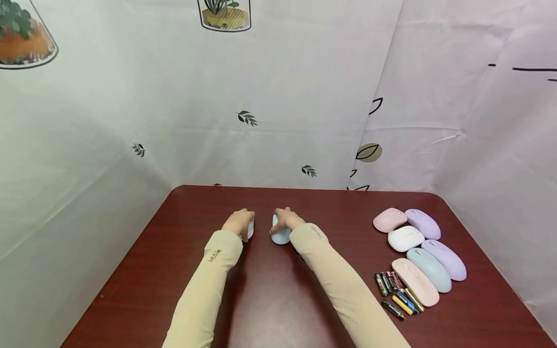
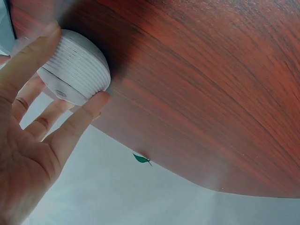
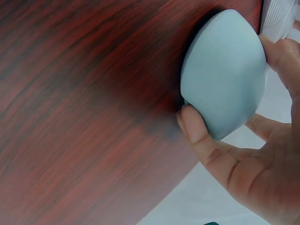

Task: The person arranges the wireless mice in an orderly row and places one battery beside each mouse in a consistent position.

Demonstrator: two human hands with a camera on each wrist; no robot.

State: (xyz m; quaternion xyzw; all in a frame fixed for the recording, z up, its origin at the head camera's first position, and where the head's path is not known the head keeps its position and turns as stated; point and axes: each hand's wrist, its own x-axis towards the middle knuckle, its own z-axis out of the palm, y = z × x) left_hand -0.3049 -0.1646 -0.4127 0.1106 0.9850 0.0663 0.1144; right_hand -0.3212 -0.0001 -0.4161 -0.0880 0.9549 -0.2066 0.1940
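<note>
Gripping at left: the left hand [image 1: 237,223] has its thumb and fingertips clamped on the edges of a ribbed white mouse [image 2: 77,68], whose grooved surface faces the wrist camera.
Gripping at right: the right hand [image 1: 287,220] has its thumb and fingers clamped on the sides of a light blue mouse [image 3: 225,70], its smooth face turned to the wrist camera.
Place of the held mice: near the middle of the dark red table [image 1: 143,280], toward its far edge, side by side and apart; whether either touches the wood, I cannot tell.
Mice at the right: a pink mouse [image 1: 389,220] and a purple mouse [image 1: 423,224] lie farthest back, a plain white mouse [image 1: 406,239] just in front, then a second purple mouse [image 1: 444,259], a teal mouse [image 1: 430,269] and a pale pink mouse [image 1: 416,282].
Batteries: several dark batteries [image 1: 385,283] lie in a row beside the pale pink mouse, with yellow and blue ones nearer the person.
Sleeves: pale yellow cuffs [image 1: 223,244] at both wrists.
Backdrop: white cloth [image 1: 304,72] with printed leaves.
</note>
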